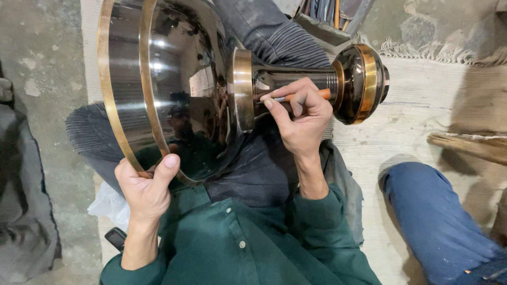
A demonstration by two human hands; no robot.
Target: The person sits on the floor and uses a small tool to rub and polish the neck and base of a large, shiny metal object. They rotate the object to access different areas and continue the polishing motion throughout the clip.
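One large polished metal vessel lies on its side across the person's lap, dark and mirror-bright, with brass-coloured bands: two around the wide bowl, one collar where the bowl meets the narrow stem, and one more around the flared foot at the far end. The left hand is clenched on the nearest brass rim of the bowl, thumb pressed up against the shiny wall. The right hand has its grip closed around one orange-handled tool, fingers pinching it like a pen, its tip hidden against the stem just beside the collar. Both sleeves are dark green, and the legs under the vessel wear grey ribbed trousers. One knee in blue trousers of another person shows at the right, well apart from the vessel. A pale woven mat with a fringe covers the floor there. A tray beyond the vessel holds several tools, too cramped to count.
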